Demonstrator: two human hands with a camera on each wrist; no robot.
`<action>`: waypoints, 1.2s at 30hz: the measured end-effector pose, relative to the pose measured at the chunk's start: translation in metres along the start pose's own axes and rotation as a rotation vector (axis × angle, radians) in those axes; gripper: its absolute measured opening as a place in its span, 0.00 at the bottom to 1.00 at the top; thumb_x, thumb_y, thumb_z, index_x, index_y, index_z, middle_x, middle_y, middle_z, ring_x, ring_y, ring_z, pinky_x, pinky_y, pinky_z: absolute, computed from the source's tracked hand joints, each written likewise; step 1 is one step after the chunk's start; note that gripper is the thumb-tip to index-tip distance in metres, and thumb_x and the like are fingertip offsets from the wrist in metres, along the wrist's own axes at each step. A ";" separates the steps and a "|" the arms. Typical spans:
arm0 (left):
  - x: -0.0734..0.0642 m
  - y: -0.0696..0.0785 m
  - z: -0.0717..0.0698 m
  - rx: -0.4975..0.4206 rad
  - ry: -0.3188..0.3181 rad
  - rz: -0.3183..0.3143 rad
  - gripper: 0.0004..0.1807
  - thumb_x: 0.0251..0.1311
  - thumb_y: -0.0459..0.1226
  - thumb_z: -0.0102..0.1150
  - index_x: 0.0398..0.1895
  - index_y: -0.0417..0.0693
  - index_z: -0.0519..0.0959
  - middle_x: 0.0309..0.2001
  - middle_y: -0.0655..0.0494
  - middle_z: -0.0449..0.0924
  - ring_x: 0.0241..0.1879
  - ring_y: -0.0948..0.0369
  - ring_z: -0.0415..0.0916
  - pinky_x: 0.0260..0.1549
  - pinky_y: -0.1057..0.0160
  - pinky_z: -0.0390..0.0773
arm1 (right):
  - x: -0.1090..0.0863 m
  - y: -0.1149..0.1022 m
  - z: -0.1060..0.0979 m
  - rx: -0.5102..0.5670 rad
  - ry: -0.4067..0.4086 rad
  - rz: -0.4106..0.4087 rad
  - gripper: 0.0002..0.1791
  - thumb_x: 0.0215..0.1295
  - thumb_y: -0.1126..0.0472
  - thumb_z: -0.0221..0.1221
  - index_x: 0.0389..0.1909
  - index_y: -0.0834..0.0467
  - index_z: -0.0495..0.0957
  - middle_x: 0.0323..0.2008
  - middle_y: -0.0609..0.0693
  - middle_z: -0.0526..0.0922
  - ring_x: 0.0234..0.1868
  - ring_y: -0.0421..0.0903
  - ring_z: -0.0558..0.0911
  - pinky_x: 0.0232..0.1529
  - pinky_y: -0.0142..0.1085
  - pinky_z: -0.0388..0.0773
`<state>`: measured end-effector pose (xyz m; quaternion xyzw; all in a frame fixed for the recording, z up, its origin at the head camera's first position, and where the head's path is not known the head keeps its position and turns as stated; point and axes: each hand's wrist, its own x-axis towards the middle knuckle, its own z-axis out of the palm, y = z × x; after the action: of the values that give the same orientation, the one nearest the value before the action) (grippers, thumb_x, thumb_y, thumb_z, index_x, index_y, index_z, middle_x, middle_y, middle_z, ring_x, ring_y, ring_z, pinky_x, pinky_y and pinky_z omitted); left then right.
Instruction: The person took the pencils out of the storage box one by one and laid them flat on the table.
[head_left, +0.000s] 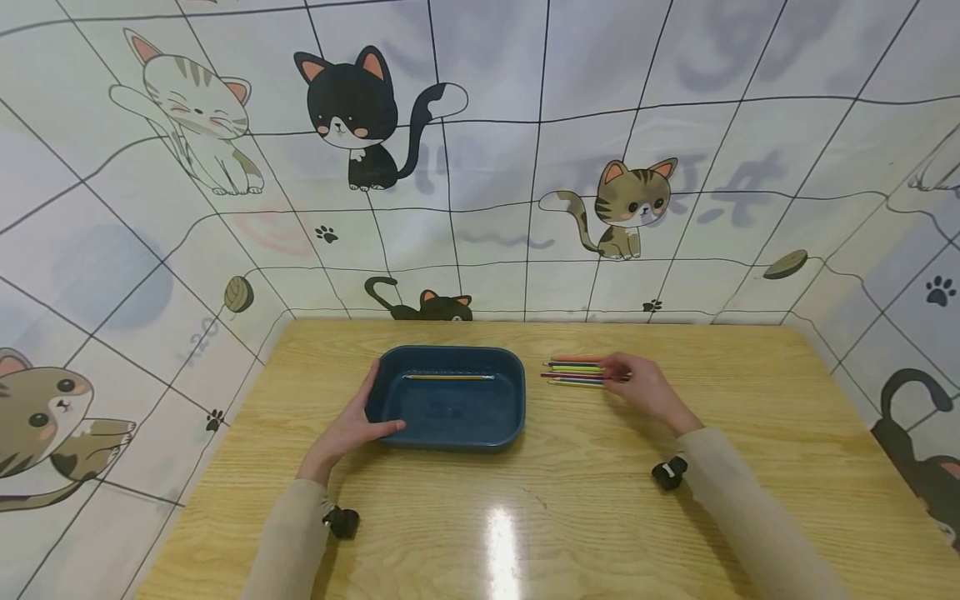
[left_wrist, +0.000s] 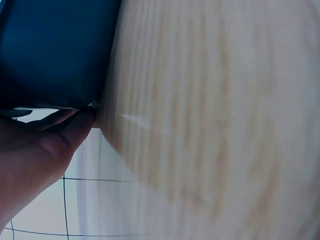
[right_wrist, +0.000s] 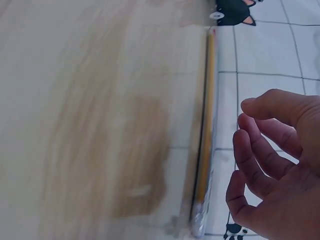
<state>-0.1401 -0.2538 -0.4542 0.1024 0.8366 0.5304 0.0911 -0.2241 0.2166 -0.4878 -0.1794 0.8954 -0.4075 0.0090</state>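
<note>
A dark blue rectangular plastic basin (head_left: 450,440) stands on the table. My left hand (head_left: 356,427) holds its left end, thumb over the near rim and fingers along the outer wall; in the left wrist view, fingers (left_wrist: 75,125) touch the basin's lower edge. One yellow pencil (head_left: 450,377) lies inside, along the far wall. To the right, several colored pencils (head_left: 573,372) lie side by side on the tabletop. Over their right ends hovers my right hand (head_left: 643,387). Its fingers (right_wrist: 250,155) are loosely bent with nothing between them in the right wrist view, apart from a yellow pencil (right_wrist: 206,125).
The light wooden table (head_left: 585,517) reaches back to a white grid-patterned cloth (head_left: 495,167) printed with cartoon cats. More of the cloth hangs at both sides. A small black device (head_left: 341,522) sits at the left wrist and another black device (head_left: 669,473) at the right.
</note>
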 end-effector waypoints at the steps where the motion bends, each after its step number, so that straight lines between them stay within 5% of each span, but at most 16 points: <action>1: 0.000 0.000 0.000 0.000 0.000 -0.002 0.60 0.53 0.32 0.70 0.76 0.41 0.34 0.75 0.38 0.29 0.73 0.41 0.28 0.65 0.37 0.39 | 0.001 -0.003 0.001 0.008 0.003 0.005 0.13 0.58 0.73 0.63 0.45 0.68 0.79 0.35 0.55 0.83 0.39 0.52 0.81 0.41 0.45 0.77; 12: 0.001 -0.002 -0.001 0.022 0.003 0.001 0.60 0.52 0.32 0.70 0.76 0.41 0.34 0.75 0.36 0.30 0.72 0.40 0.29 0.65 0.36 0.40 | 0.009 -0.031 0.024 0.077 -0.011 -0.046 0.14 0.60 0.71 0.63 0.48 0.66 0.80 0.37 0.54 0.83 0.40 0.51 0.81 0.38 0.41 0.77; 21: 0.011 -0.039 -0.001 0.052 0.027 0.003 0.62 0.51 0.35 0.72 0.78 0.49 0.34 0.76 0.42 0.31 0.73 0.43 0.30 0.65 0.37 0.41 | 0.020 -0.056 0.042 0.184 -0.021 -0.079 0.14 0.61 0.71 0.63 0.48 0.67 0.79 0.37 0.56 0.83 0.39 0.49 0.81 0.39 0.39 0.77; 36: 0.011 -0.039 0.000 0.037 0.026 -0.011 0.62 0.51 0.38 0.73 0.78 0.52 0.35 0.76 0.44 0.31 0.73 0.44 0.30 0.65 0.37 0.40 | 0.022 -0.120 0.049 0.319 -0.103 -0.140 0.13 0.63 0.74 0.59 0.49 0.72 0.77 0.37 0.61 0.81 0.37 0.53 0.80 0.37 0.37 0.77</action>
<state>-0.1534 -0.2673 -0.4903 0.0927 0.8478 0.5158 0.0812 -0.1989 0.1009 -0.4296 -0.2582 0.8030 -0.5344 0.0550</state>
